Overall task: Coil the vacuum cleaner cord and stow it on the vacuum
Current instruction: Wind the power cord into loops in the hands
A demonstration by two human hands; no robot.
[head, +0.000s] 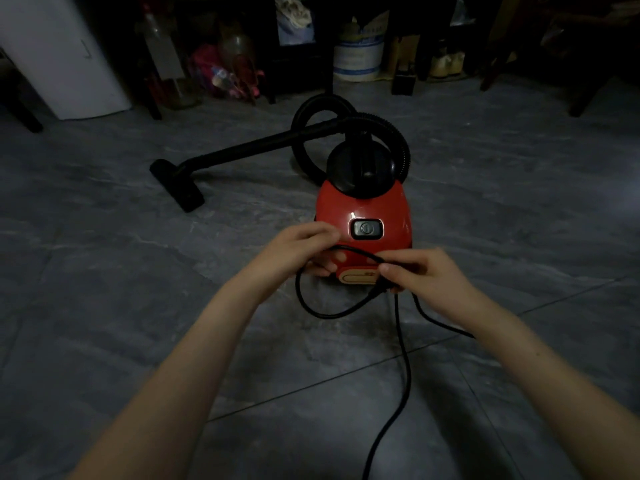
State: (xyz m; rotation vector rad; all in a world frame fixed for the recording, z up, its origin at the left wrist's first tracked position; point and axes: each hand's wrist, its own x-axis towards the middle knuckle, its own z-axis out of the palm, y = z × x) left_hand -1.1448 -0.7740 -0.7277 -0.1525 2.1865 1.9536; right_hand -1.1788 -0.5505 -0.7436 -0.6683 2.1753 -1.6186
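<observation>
A small red canister vacuum [363, 209] stands on the grey tiled floor, its black power switch facing me. Its black cord [403, 362] hangs in one loop below my hands, and a long strand trails toward the bottom edge of the view. My left hand [298, 254] pinches the cord in front of the vacuum's left rear side. My right hand [422, 275] grips the cord where the loop closes, in front of the vacuum's rear end. A second strand runs off behind my right wrist.
The black hose [403, 150] arcs over the vacuum's top, and the wand with floor nozzle [180, 185] lies to the left. Dark furniture legs, bottles, a white bucket [358, 57] and a white appliance [59, 53] line the back.
</observation>
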